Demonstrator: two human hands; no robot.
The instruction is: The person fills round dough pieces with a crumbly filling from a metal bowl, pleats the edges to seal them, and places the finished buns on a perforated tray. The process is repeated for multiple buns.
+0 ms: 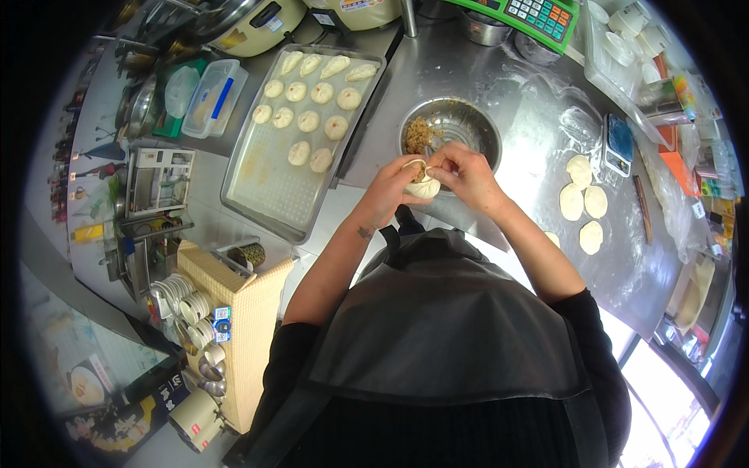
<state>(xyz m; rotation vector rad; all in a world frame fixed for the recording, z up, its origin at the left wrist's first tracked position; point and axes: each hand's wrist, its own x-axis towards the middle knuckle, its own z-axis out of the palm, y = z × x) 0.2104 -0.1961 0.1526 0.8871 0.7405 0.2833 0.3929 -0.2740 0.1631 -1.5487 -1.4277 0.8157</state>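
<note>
Between my hands is a half-gathered stuffed bun (423, 187), its pale dough pleated at one side and brown filling showing at the top. My left hand (388, 189) cups it from the left, thumb near the opening. With its fingertips pinched at the dough's rim, my right hand (466, 177) grips from the right. Just beyond stands a steel bowl (490, 132), with brown filling (419, 134) heaped at its left side. To the right, several flat dough rounds (572, 202) lie on the floured steel counter (530, 129).
A perforated metal tray (257, 183) at the left holds several shaped buns (309, 121) in rows. On the right are a rolling pin (643, 209) and a small blue-topped scale (617, 145). A green scale (538, 23) stands at the back, and a lidded plastic box (214, 97) far left.
</note>
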